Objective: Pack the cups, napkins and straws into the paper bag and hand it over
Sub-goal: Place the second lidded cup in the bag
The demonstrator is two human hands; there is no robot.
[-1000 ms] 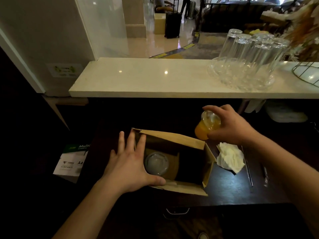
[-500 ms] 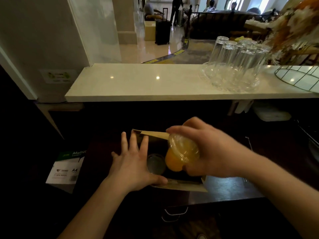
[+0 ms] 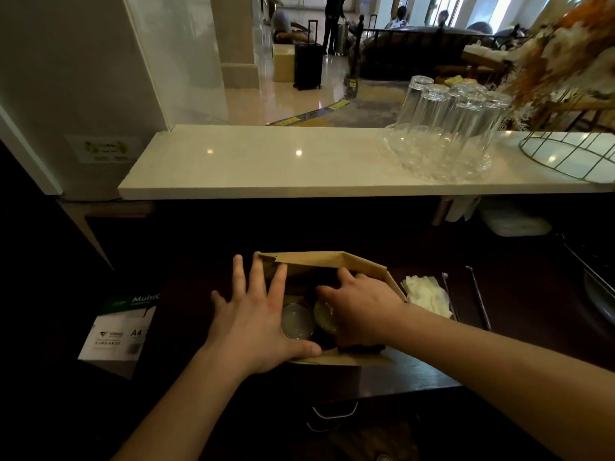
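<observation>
A brown paper bag (image 3: 332, 261) stands open on the dark counter. Inside it a clear lidded cup (image 3: 297, 319) sits at the left, and the orange drink cup (image 3: 324, 316) is beside it on the right. My right hand (image 3: 362, 307) reaches down into the bag and is wrapped over the orange cup's lid. My left hand (image 3: 256, 314) lies flat with fingers spread on the bag's left rim, thumb along the near edge. White napkins (image 3: 427, 296) and two wrapped straws (image 3: 479, 297) lie on the counter right of the bag.
A white marble ledge (image 3: 266, 168) runs across above the counter, carrying a glass tray of upturned glasses (image 3: 442, 128) and a wire basket (image 3: 572, 154). An A4 paper ream (image 3: 116, 331) lies at the lower left. A drawer handle (image 3: 334, 412) is below the counter edge.
My right hand carried the orange cup from the counter to above the bag and lowered it inside beside the clear cup. My left hand stayed on the bag's rim.
</observation>
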